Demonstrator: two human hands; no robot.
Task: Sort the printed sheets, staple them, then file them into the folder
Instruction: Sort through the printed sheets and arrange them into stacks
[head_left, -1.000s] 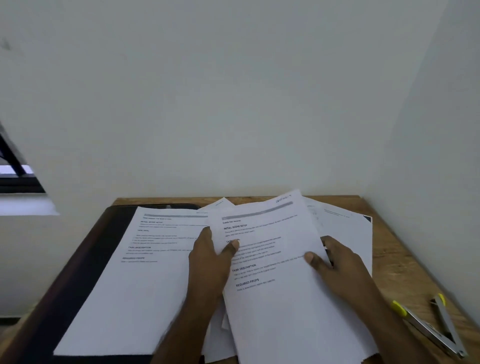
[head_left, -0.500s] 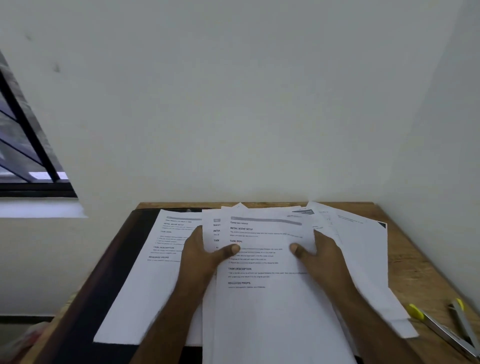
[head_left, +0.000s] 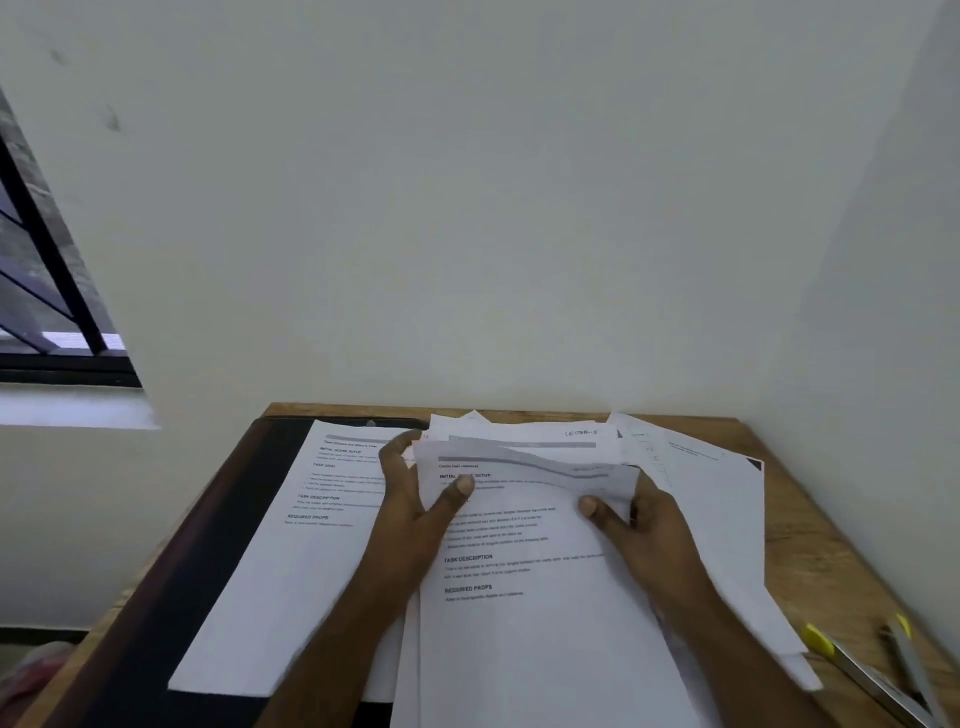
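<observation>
Fingers of left hand (head_left: 415, 499) and right hand (head_left: 644, 525) pinching top sheet (head_left: 524, 561) — fingertips hidden underneath, stapler (head_left: 872, 675) cut off.

Two bare forearms, no sleeves in view, left hand (head_left: 415, 499), right hand (head_left: 641, 525) (no rings or watch visible)

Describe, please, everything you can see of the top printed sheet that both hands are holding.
The top printed sheet is white paper with a grey bar near its top and bold headings over small blurred text. It lies on a loose stack of other sheets on the wooden table. Its far edge is lifted and bent. The left hand pinches its left edge, thumb on top; the right hand grips its upper right part, thumb on the page.
</observation>
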